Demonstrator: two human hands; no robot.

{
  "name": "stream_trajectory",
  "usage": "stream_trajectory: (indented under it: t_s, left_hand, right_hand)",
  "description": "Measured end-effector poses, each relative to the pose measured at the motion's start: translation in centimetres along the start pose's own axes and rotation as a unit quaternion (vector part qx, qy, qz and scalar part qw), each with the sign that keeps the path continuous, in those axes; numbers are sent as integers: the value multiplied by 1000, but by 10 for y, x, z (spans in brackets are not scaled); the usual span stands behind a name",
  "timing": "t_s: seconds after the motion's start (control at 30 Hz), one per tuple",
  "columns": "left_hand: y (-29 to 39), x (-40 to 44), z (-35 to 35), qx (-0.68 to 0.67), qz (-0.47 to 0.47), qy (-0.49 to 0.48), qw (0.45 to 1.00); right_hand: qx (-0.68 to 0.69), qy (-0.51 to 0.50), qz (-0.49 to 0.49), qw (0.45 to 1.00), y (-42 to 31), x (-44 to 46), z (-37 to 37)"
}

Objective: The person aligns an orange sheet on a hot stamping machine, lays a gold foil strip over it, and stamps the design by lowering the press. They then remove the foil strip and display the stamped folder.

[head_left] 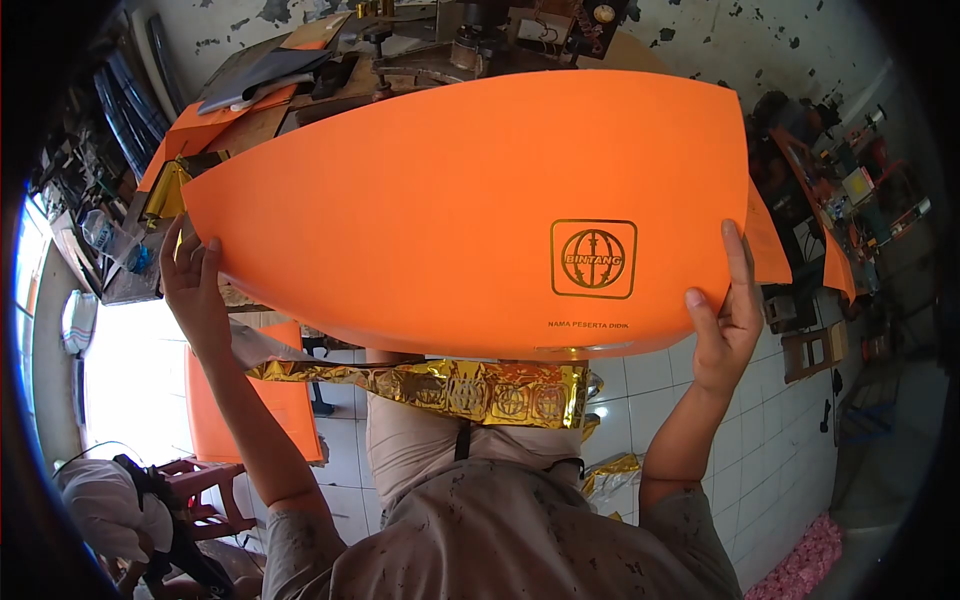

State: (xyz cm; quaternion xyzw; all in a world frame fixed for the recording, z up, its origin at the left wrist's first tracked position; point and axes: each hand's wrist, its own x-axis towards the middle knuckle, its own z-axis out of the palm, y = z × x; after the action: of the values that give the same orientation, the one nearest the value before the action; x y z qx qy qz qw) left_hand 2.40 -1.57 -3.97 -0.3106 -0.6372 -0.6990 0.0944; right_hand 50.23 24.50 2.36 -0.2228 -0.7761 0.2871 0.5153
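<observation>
A large orange sheet (pixel 420 210), bowed along its length, is held up in front of me by both hands. A gold globe emblem (pixel 593 259) reading BINTANG is on its right part, with small lettering below. My left hand (pixel 195 280) grips the sheet's left edge, and my right hand (pixel 728 325) grips its lower right edge, thumb on the front. Below the sheet, over my lap, hangs a strip of gold foil (pixel 490 393) marked with repeated emblem impressions. The sheet covers much of the workbench behind it.
Behind the sheet stands a dark metal press (pixel 480 45). Orange and grey sheets (pixel 265 80) lie at the upper left. Another person (pixel 115 510) is at the lower left near a red stool (pixel 205 495). Crumpled gold foil (pixel 612 475) rests on the tiled floor.
</observation>
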Motion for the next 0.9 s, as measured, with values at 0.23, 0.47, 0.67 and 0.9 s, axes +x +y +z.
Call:
stream_trajectory:
  t_s: [0.23, 0.47, 0.67, 0.9]
  left_hand:
    - [7, -8, 9, -7, 0, -7, 1000]
    - [7, -10, 7, 0, 1, -22, 1000]
    - [17, -13, 11, 13, 11, -6, 1000]
    - [18, -11, 8, 4, 7, -8, 1000]
  right_hand:
    - [7, -30, 61, 998, 20, 1, 1]
    - [12, -37, 82, 996, 36, 0, 2]
    - [7, -37, 93, 995, 44, 0, 1]
    - [17, -34, 105, 994, 43, -1, 2]
